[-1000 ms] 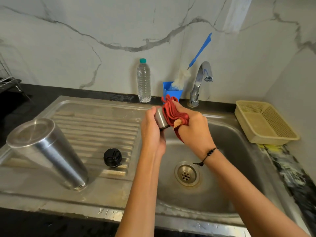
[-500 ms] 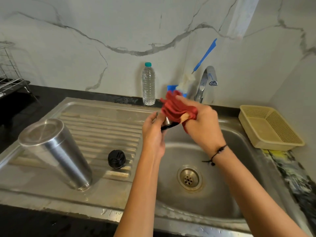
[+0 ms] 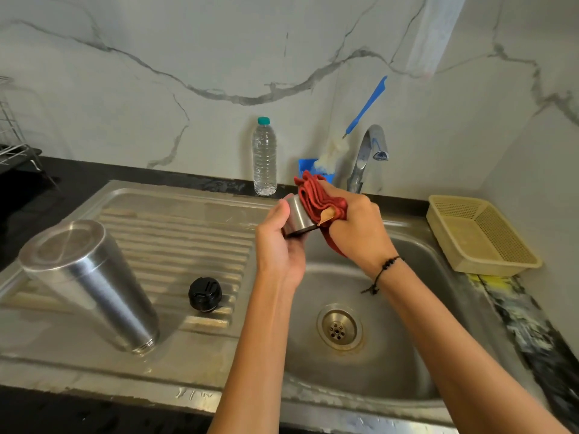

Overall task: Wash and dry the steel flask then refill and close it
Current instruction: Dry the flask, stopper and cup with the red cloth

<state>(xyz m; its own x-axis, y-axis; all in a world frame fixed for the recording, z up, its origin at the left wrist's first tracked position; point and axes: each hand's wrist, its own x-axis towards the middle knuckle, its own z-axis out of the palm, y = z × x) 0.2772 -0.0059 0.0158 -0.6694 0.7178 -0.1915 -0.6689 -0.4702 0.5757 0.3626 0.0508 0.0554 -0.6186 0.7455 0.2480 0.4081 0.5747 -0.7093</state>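
The steel flask (image 3: 91, 283) stands upside down on the draining board at the left, mouth down. Its black inner stopper (image 3: 205, 294) lies on the ridges beside it. Over the sink basin, my left hand (image 3: 279, 245) grips the small steel cap (image 3: 297, 217) of the flask. My right hand (image 3: 354, 227) holds a folded red cloth (image 3: 316, 200) pressed against the cap's top and side. Part of the cap is hidden by the cloth and my fingers.
A clear water bottle (image 3: 264, 158) with a teal lid stands at the back of the sink (image 3: 407, 355). A blue holder (image 3: 308, 166) with a bottle brush (image 3: 360, 117) sits beside the tap (image 3: 366, 155). A beige basket (image 3: 479, 234) lies at the right, a wire rack (image 3: 12, 136) far left.
My right hand has kept rubbing the red cloth over the cap, and my left hand has turned the cap so more of its steel side shows. The flask and stopper have not moved.
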